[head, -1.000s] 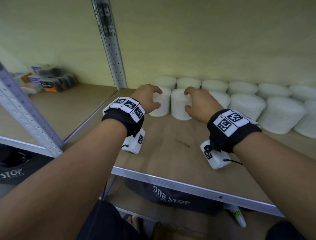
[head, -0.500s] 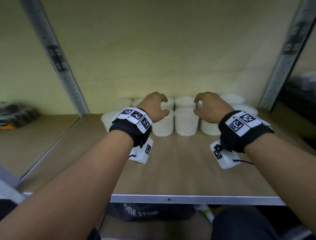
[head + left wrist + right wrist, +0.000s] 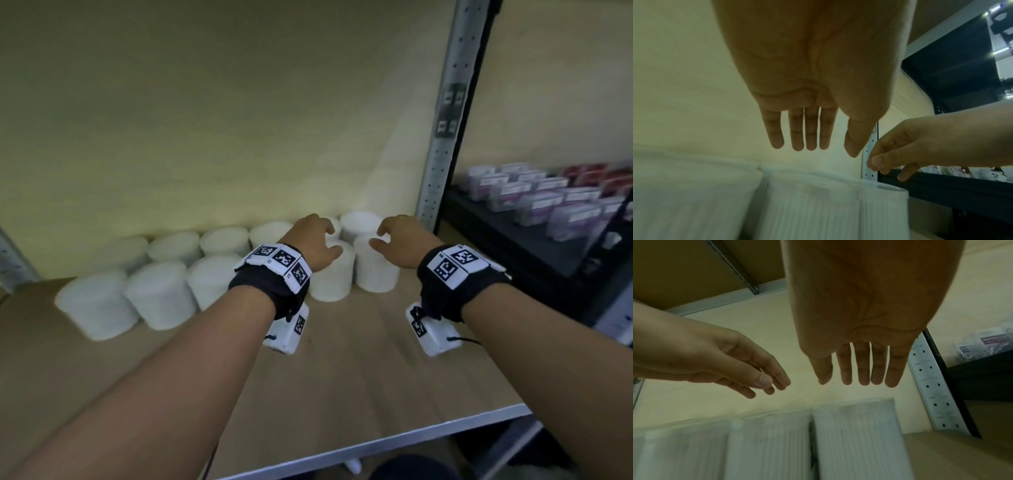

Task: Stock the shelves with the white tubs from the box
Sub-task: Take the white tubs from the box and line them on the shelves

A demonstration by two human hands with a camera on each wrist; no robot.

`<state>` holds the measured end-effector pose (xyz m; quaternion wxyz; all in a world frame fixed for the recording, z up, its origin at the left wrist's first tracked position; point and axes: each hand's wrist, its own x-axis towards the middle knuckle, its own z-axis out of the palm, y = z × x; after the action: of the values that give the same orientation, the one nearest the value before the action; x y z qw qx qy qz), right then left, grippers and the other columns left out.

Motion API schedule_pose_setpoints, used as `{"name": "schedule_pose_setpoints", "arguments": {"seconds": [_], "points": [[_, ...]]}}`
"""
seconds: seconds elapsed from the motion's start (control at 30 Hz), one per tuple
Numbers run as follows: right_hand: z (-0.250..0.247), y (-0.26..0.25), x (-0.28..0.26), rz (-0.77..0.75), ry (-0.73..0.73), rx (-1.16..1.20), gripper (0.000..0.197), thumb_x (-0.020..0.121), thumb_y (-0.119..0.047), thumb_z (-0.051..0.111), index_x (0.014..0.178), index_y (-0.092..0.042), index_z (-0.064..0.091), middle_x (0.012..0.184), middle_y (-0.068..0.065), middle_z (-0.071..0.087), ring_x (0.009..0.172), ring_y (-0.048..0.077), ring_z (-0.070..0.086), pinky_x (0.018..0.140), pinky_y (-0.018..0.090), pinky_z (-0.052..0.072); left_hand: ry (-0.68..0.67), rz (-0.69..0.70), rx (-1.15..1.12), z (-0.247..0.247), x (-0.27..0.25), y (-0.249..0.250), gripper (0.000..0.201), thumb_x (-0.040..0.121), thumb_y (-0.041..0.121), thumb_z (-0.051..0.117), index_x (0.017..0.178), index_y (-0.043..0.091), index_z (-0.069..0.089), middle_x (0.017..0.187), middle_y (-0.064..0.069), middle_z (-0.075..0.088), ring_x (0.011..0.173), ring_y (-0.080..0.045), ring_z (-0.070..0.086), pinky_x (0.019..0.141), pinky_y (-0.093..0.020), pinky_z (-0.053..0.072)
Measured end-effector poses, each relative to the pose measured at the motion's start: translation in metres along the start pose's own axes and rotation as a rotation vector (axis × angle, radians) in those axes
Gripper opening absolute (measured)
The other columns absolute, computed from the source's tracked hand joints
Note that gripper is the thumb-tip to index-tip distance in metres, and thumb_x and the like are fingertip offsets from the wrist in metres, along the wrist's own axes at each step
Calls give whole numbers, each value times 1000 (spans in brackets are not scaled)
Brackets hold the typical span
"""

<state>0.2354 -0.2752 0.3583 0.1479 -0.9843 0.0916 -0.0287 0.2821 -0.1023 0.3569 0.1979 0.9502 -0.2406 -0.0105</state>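
Note:
Two rows of white ribbed tubs [image 3: 159,294] stand at the back of the wooden shelf [image 3: 359,370]. My left hand [image 3: 322,240] hovers over the second tub from the right in the front row [image 3: 330,277], fingers relaxed. My right hand [image 3: 385,234] hovers over the rightmost front tub [image 3: 375,270]. In the left wrist view my left hand [image 3: 824,146] hangs with straight fingers above the tubs [image 3: 812,207], holding nothing. The right wrist view likewise shows my right hand [image 3: 845,381] empty above the tubs [image 3: 855,434]. No box is in view.
A grey perforated upright [image 3: 445,137] stands just right of the tubs. Beyond it, a black shelf [image 3: 513,240] carries purple and red packets [image 3: 541,198]. The pale wall is close behind the back row. The shelf's metal front edge [image 3: 376,442] runs below my forearms.
Both hands have travelled right along the front row, from its left end to its right end, and the view swung with them. Fingers curled at tubs earlier now hang straight above them.

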Motion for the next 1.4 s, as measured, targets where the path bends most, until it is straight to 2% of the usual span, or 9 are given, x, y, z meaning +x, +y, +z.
{"name": "schedule_pose_setpoints", "arguments": {"seconds": [0.17, 0.37, 0.57, 0.8, 1.0, 1.1, 1.17, 1.3, 1.4], "points": [[11, 5, 9, 25, -91, -102, 53, 95, -45, 49, 130, -7, 53, 133, 16, 50, 123, 30, 48, 101, 36, 40, -94, -18, 80, 17, 13, 3, 52, 90, 36, 58, 133, 9, 50, 138, -9, 48, 126, -25, 48, 100, -30, 40], [15, 7, 16, 13, -104, -138, 52, 94, -46, 51, 130, -8, 51, 132, 16, 46, 124, 31, 43, 101, 38, 39, -78, -13, 81, 23, 17, -1, 48, 89, 37, 59, 128, 9, 55, 131, -8, 54, 119, -23, 52, 93, -29, 42], [19, 8, 18, 1, -98, -133, 51, 93, -45, 52, 129, -8, 52, 131, 15, 46, 125, 32, 42, 102, 38, 38, -64, -12, 64, 28, 15, -7, 51, 89, 39, 58, 131, 11, 53, 136, -7, 50, 124, -24, 49, 100, -33, 42], [17, 9, 18, 1, -100, -105, 51, 93, -43, 54, 132, -10, 51, 133, 14, 46, 125, 30, 43, 102, 36, 37, -70, -10, 67, 27, 14, -6, 52, 90, 39, 57, 133, 11, 51, 137, -8, 50, 125, -25, 49, 101, -33, 41], [12, 15, 16, -28, -114, -30, 40, 92, -25, 61, 130, -14, 57, 141, 7, 47, 129, 24, 45, 106, 31, 35, -59, -15, 68, 29, 14, -6, 51, 90, 38, 58, 132, 10, 52, 136, -9, 52, 124, -26, 50, 103, -37, 42], [11, 16, 18, -45, -135, -15, 37, 92, -12, 58, 128, -18, 59, 143, 5, 47, 129, 23, 46, 104, 29, 38, -59, -17, 75, 30, 14, -4, 50, 91, 37, 57, 132, 10, 52, 136, -9, 51, 125, -26, 49, 104, -36, 41], [11, 16, 20, -49, -133, -6, 40, 91, -9, 55, 129, -20, 57, 143, 5, 46, 129, 23, 46, 103, 29, 39, -57, -18, 73, 30, 14, -4, 50, 91, 37, 57, 133, 10, 52, 137, -10, 50, 126, -26, 48, 104, -35, 41], [12, 10, 22, -25, 39, 48, 40, 92, -31, 57, 128, -14, 56, 134, 12, 50, 126, 30, 45, 106, 37, 39, -64, -20, 81, 28, 13, -3, 51, 92, 36, 57, 134, 9, 51, 138, -10, 50, 127, -27, 48, 105, -36, 40], [15, 8, 21, 45, -19, -63, 53, 93, -45, 53, 132, -10, 52, 134, 15, 46, 128, 34, 40, 106, 41, 36, -62, -16, 70, 29, 12, -3, 51, 91, 36, 58, 133, 8, 52, 137, -11, 52, 126, -28, 49, 105, -38, 42]]}}
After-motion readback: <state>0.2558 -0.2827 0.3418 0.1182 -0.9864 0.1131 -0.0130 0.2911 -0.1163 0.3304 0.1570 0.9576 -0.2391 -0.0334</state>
